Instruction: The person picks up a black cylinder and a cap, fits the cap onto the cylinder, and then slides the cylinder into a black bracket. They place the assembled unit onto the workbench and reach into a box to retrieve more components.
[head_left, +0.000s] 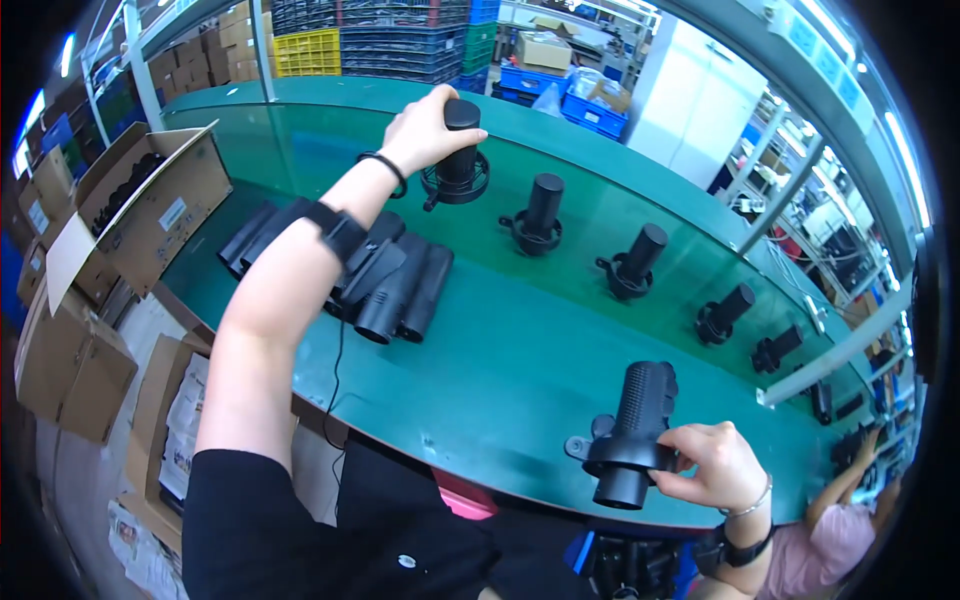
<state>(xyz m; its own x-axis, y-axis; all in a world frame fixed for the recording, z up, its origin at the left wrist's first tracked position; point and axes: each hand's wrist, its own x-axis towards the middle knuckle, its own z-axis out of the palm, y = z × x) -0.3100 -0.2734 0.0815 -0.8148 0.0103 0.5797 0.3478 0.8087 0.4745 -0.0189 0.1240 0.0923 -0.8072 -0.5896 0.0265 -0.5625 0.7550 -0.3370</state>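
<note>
My left hand reaches to the far side of the green bench, its thumb and fingers closed round the upper tube of a black cylinder part with a ring-shaped base. At the near right, my right hand pinches the collar of another black part, a ribbed cylinder with a ring and side lug. That one is tilted, its open tube end toward me. Between the two, a similar black part stands upright in a row with several others, such as one farther right.
Several black tubular housings lie in a pile below my left forearm. A cardboard box of black parts stands at the bench's left end. Metal posts rise from the bench. At the far right a co-worker in a pink sleeve handles parts.
</note>
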